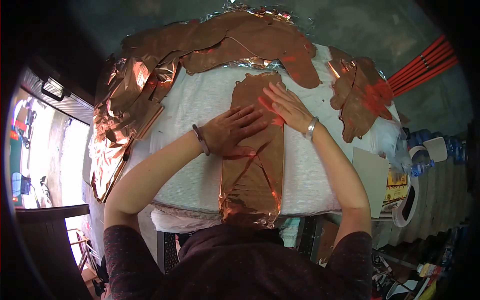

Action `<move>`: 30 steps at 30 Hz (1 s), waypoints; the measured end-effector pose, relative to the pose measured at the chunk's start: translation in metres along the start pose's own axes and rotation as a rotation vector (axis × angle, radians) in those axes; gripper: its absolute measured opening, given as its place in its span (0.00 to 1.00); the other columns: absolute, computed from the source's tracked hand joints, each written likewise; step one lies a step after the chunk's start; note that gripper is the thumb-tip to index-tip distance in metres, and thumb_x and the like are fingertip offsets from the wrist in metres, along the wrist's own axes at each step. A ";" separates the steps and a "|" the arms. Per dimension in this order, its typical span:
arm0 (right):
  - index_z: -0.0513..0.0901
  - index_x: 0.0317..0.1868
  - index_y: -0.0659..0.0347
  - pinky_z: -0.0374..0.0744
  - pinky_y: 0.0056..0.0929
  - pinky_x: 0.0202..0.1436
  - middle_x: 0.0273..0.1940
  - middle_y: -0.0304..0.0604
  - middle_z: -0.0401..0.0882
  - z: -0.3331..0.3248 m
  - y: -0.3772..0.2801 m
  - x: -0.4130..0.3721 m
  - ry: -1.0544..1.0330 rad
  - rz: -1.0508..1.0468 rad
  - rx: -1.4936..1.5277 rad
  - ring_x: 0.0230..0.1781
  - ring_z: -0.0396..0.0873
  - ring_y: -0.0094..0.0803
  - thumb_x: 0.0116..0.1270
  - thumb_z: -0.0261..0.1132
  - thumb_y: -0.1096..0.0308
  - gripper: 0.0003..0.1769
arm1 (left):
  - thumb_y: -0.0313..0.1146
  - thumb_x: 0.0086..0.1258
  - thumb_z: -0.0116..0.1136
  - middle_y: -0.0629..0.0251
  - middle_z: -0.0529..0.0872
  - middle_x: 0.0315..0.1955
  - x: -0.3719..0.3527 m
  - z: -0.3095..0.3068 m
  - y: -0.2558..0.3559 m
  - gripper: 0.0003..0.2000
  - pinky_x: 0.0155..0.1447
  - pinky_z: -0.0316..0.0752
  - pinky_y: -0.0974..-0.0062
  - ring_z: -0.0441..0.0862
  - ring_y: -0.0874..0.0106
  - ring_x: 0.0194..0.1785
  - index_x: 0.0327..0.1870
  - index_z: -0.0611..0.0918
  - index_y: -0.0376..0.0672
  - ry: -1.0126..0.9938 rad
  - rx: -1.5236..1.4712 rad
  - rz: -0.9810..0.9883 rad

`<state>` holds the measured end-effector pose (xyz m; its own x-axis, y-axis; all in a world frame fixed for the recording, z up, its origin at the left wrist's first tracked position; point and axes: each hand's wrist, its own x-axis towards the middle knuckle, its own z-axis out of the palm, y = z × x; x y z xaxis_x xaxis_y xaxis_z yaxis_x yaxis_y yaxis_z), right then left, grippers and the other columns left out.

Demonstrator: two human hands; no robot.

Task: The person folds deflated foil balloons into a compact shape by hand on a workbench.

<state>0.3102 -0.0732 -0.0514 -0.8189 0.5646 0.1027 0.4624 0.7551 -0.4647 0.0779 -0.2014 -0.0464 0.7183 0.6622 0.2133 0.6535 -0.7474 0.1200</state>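
Observation:
A long copper-coloured foil piece (255,175) lies lengthwise on the white cloth-covered table (195,100), its near end at the front edge. My left hand (236,131) rests flat on its middle, fingers spread and pointing right, a dark bangle on the wrist. Farther up, my right hand (288,106) lies flat over the piece's right edge, fingers stretched toward the upper left, a silver bangle on the wrist. Neither hand grips anything. The piece's upper end is matte brown with small bumps along its edge; the lower part is shiny and creased.
Flat brown shapes (220,45) lie across the table's far side. Crumpled copper foil (125,105) covers the left edge. Another brown piece (357,95) lies at the right, near red rods (425,65). A grey card (369,175) and plastic bottles (422,167) are at the right.

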 end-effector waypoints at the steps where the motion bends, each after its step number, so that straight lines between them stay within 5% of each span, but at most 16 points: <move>1: 0.58 0.74 0.48 0.44 0.39 0.77 0.76 0.46 0.49 0.001 0.000 0.001 -0.001 -0.001 0.002 0.78 0.43 0.40 0.77 0.39 0.45 0.31 | 0.61 0.70 0.45 0.52 0.57 0.73 0.000 -0.001 0.000 0.37 0.75 0.51 0.54 0.53 0.51 0.75 0.74 0.58 0.45 -0.001 0.000 -0.002; 10: 0.59 0.74 0.45 0.42 0.41 0.78 0.76 0.46 0.49 -0.002 -0.012 0.008 -0.028 -0.109 -0.203 0.78 0.45 0.41 0.77 0.38 0.46 0.29 | 0.62 0.68 0.47 0.50 0.60 0.71 0.002 0.001 -0.001 0.38 0.74 0.53 0.55 0.57 0.51 0.74 0.73 0.59 0.48 -0.012 0.018 -0.022; 18: 0.54 0.76 0.41 0.41 0.40 0.78 0.78 0.42 0.43 0.007 -0.010 0.012 -0.130 -0.020 -0.369 0.78 0.40 0.37 0.76 0.42 0.50 0.29 | 0.60 0.71 0.41 0.56 0.53 0.74 -0.005 -0.006 0.008 0.36 0.76 0.50 0.56 0.50 0.55 0.76 0.75 0.56 0.48 -0.135 0.082 -0.009; 30: 0.52 0.76 0.39 0.39 0.40 0.78 0.78 0.42 0.43 0.010 -0.005 0.011 -0.124 -0.033 -0.400 0.79 0.39 0.38 0.76 0.35 0.44 0.31 | 0.57 0.72 0.42 0.63 0.51 0.76 -0.097 -0.045 0.117 0.36 0.78 0.47 0.59 0.47 0.65 0.78 0.75 0.55 0.45 -0.395 -0.326 0.089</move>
<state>0.2950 -0.0742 -0.0570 -0.8588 0.5123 -0.0059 0.5110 0.8556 -0.0822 0.0746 -0.3555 -0.0093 0.8440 0.5180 -0.1388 0.5229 -0.7376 0.4272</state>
